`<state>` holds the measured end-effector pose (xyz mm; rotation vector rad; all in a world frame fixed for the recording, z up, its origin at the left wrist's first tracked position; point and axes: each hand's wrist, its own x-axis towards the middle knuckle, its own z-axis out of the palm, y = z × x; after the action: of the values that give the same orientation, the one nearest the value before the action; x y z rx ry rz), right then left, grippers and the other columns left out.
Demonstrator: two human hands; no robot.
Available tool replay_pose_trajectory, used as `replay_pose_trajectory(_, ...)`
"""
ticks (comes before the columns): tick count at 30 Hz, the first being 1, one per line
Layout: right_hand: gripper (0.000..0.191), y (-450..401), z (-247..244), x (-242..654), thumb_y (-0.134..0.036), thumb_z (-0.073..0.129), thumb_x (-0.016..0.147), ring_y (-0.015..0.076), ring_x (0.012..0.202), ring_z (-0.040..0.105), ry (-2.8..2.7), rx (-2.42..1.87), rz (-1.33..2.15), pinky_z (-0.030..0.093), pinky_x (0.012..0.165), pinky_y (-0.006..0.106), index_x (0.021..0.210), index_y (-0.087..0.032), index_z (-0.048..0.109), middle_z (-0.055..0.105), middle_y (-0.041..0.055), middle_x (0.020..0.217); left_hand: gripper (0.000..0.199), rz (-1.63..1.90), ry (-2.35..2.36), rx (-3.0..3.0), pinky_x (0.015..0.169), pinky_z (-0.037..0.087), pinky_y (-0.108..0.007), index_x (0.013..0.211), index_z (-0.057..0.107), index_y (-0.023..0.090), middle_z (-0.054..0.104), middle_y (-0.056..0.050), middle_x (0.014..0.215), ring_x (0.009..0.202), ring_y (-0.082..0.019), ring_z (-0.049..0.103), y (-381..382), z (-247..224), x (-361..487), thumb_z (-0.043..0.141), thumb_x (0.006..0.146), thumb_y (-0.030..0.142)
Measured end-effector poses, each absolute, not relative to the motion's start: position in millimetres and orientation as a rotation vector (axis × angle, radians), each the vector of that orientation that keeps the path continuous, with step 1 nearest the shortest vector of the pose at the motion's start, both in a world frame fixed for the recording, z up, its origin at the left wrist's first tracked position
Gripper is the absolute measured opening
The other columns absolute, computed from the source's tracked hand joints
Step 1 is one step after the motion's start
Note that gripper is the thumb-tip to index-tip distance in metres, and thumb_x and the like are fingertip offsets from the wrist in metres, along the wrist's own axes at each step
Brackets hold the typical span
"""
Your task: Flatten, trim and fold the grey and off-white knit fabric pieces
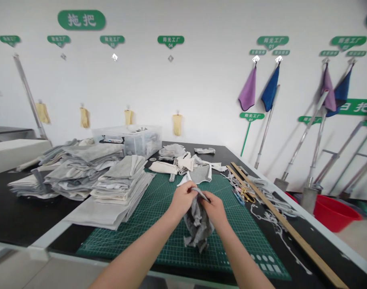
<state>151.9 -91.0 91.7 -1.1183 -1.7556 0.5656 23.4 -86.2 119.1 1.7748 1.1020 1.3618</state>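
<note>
Between my two hands hangs a crumpled grey piece of cloth point(198, 224), its ragged lower end dangling above the green cutting mat point(159, 224). My left hand point(183, 197) is closed on the cloth's upper edge from the left. From the other side, the fingers of my right hand point(213, 206) pinch the same edge. Fingertips of both hands are partly hidden by the folds. Just beyond my hands lies a grey and white fabric piece point(200, 174). A neat stack of folded grey cloths point(119, 188) stands left of them.
Scissors point(246, 195), white cord scraps point(270, 218) and long wooden strips point(280, 216) lie along the right side. At the back left are more cloth piles point(84, 168) and a clear plastic box point(144, 140). A red bucket point(337, 214) stands on the floor at right.
</note>
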Motion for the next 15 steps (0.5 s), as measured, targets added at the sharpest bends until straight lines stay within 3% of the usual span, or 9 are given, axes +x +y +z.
replay_pose_trajectory(4,0.021,-96,92,164,-0.013,0.036,0.064,0.0119,0.068,0.046,-1.869,-1.424,0.213,0.030,0.057,0.020,0.070,-0.018,0.055,0.052,-0.0015,0.069,0.008,1.473,1.034,1.522,0.049,0.028,-0.020,0.066,0.044,0.015,0.039,0.003,0.055,0.052,-0.008,0.037,-81,120,20,0.042,0.062,0.022)
replay_pose_trajectory(8,0.023,-95,98,183,-0.015,0.034,0.065,0.0159,0.071,0.047,-1.818,-1.598,0.118,0.027,0.054,0.023,0.067,-0.021,0.056,0.054,-0.0005,0.073,0.018,1.422,0.897,1.335,0.044,0.024,-0.020,0.069,0.041,0.015,0.037,0.004,0.051,0.043,-0.006,0.033,-75,131,11,0.047,0.059,0.028)
replay_pose_trajectory(12,0.028,-93,118,205,-0.014,0.036,0.064,0.0159,0.077,0.047,-1.783,-1.660,0.065,0.028,0.057,0.023,0.074,-0.026,0.059,0.055,-0.0028,0.083,0.023,1.138,1.076,1.973,0.050,0.029,-0.021,0.070,0.049,0.014,0.045,0.002,0.055,0.051,-0.008,0.040,-76,151,-7,0.047,0.062,0.036)
replay_pose_trajectory(15,0.026,-91,140,215,-0.012,0.037,0.062,0.0151,0.078,0.047,-1.881,-1.591,-0.046,0.029,0.060,0.023,0.070,-0.024,0.059,0.054,-0.0026,0.083,0.023,0.738,1.251,2.542,0.058,0.032,-0.022,0.073,0.055,0.018,0.053,0.001,0.064,0.063,-0.011,0.046,-74,173,-23,0.047,0.065,0.037)
